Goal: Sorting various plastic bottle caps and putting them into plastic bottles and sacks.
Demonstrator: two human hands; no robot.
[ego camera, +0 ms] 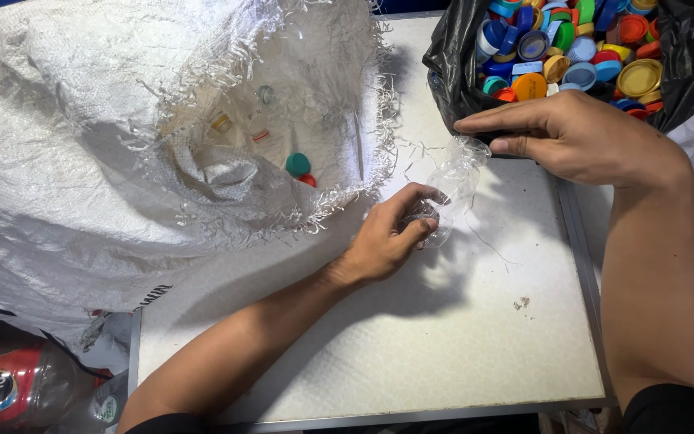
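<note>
Clear crushed plastic bottle (453,181) was held over the white speckled tabletop (443,337), between both hands, just below the black bag's mouth. Left hand (387,237) gripped the bottle's lower end, fingers curled shut around it, thumb on top. Right hand (580,137) pinched the bottle's upper end between thumb and forefinger; other fingers lay loosely folded, not on anything visible. Whether a cap was on the bottle: couldn't tell, neck hidden by the left hand.

Black plastic bag (451,72) sat just above the bottle, open, filled with mixed coloured bottle caps (572,48) (blue, orange, yellow, red, green). White woven sack (82,145) lay left of the bottle, frayed mouth facing it, clear bottles inside with a green cap (298,164) showing. Red-labelled bottle (10,386) lay well away from the bottle, bottom-left, off the table edge.
</note>
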